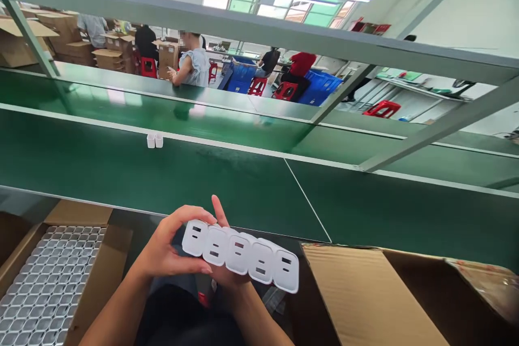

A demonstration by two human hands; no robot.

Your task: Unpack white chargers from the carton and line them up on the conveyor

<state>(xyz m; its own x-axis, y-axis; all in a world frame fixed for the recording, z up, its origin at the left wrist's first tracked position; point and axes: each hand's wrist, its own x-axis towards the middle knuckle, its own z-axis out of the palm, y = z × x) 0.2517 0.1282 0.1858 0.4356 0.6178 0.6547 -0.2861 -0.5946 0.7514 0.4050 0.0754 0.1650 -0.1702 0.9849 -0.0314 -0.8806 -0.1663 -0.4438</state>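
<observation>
A row of several white charger housings (pixel 237 253) is held side by side over my lap, their slotted ends turned toward me. Each end has one wider and one narrower slot, some flipped relative to their neighbours. My left hand (pixel 170 246) grips the left end of the row, thumb below and fingers above. Behind and under the row, my right hand (pixel 231 275) supports it, mostly hidden; one of its fingers sticks up past the top edge. On the green work surface beyond, two small white housings (pixel 155 141) stand together near the pale rail.
At lower left, an open carton (pixel 117 259) holds many white housings in tight rows. Another open cardboard box (pixel 365 286) stands at lower right. A grey metal frame (pixel 243 21) crosses above the green bench (pixel 227 178). Across it a person (pixel 194 67) sits; others work farther back.
</observation>
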